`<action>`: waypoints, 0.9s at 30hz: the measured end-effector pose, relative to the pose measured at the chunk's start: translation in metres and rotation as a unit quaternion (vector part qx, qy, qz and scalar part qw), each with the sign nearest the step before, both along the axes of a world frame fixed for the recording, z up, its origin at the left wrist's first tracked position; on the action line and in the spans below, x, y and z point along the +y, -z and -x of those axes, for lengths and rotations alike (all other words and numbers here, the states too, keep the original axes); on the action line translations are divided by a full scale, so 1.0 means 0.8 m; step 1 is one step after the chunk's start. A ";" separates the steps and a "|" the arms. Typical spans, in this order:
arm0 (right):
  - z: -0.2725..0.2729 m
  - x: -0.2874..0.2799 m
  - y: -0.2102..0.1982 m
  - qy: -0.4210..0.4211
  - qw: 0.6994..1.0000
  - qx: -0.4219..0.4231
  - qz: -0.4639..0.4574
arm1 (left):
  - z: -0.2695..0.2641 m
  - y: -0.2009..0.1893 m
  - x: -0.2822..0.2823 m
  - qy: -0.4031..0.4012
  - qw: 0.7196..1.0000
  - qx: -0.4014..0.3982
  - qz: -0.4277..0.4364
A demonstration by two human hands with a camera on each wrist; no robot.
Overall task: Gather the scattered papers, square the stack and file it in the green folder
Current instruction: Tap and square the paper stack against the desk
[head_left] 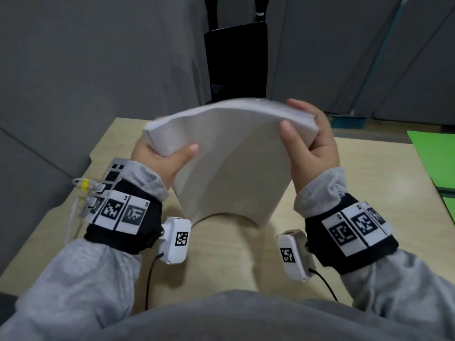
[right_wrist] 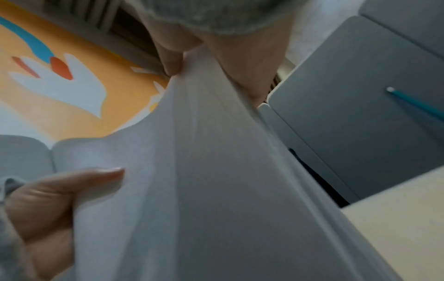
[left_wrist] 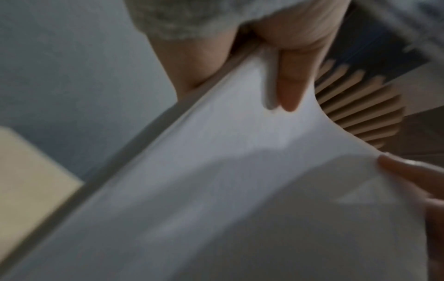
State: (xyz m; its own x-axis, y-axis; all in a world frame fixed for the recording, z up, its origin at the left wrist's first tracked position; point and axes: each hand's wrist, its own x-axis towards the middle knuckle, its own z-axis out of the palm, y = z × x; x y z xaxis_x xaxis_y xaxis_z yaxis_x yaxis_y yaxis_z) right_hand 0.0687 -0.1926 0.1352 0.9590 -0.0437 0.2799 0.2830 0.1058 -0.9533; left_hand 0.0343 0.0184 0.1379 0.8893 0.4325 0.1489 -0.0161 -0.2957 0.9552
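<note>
Above the table (head_left: 307,173), both hands' fingers (head_left: 299,105) clasp the paper stack (head_left: 229,153) upright (bowed), its top edge running left-right.

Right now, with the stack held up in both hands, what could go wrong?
1. The paper stack bows between the left hand and right hand, held only at its top corners; sheets could slip or crease.
2. Its top edge looks fanned, not flush, so it may need squaring before filing.
3. The green folder lies at the table edge to the right, so carrying a floppy stack there risks spilling.
</note>
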 end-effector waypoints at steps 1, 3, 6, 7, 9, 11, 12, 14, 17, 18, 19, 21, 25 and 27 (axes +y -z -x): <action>-0.001 0.000 0.008 -0.004 0.999 0.044 0.020 | -0.001 0.008 0.000 0.015 0.999 0.027 0.017; 0.002 0.008 0.029 -0.039 0.984 0.138 0.106 | -0.001 0.019 -0.010 0.017 0.992 0.111 0.058; 0.012 0.019 0.048 -0.031 0.966 0.185 0.179 | -0.001 0.022 -0.021 -0.006 0.984 0.176 -0.006; 0.013 0.019 0.045 -0.015 0.973 0.173 0.151 | 0.000 0.018 -0.021 -0.018 0.984 0.175 -0.028; 0.011 0.012 0.032 0.004 0.985 0.148 0.094 | 0.007 0.002 -0.017 -0.026 0.989 0.137 -0.042; 0.007 0.003 0.026 -0.011 0.991 0.120 0.055 | 0.012 -0.008 -0.014 -0.016 0.994 0.101 -0.034; 0.005 0.001 0.024 -0.021 0.992 0.113 0.055 | 0.013 -0.007 -0.012 -0.008 0.995 0.092 -0.030; 0.002 0.004 0.029 -0.033 0.987 0.124 0.092 | 0.011 0.005 -0.012 -0.001 0.994 0.105 -0.023; 0.004 0.009 0.035 -0.012 0.982 0.142 0.122 | 0.008 0.022 -0.017 -0.023 0.986 0.167 -0.019; 0.005 0.009 0.032 0.006 0.984 0.133 0.118 | 0.006 0.022 -0.016 -0.033 0.984 0.173 -0.033; 0.007 0.008 0.026 0.021 0.987 0.122 0.106 | 0.007 0.018 -0.016 -0.034 0.985 0.163 -0.042; 0.007 0.006 0.020 0.026 0.993 0.100 0.062 | 0.010 0.009 -0.013 -0.022 0.991 0.126 -0.046; 0.003 0.008 0.027 -0.006 0.989 0.120 0.083 | 0.004 0.018 -0.007 -0.018 0.990 0.138 -0.005; 0.002 0.008 0.031 -0.011 0.984 0.130 0.117 | 0.000 0.036 -0.013 -0.001 0.975 0.220 -0.038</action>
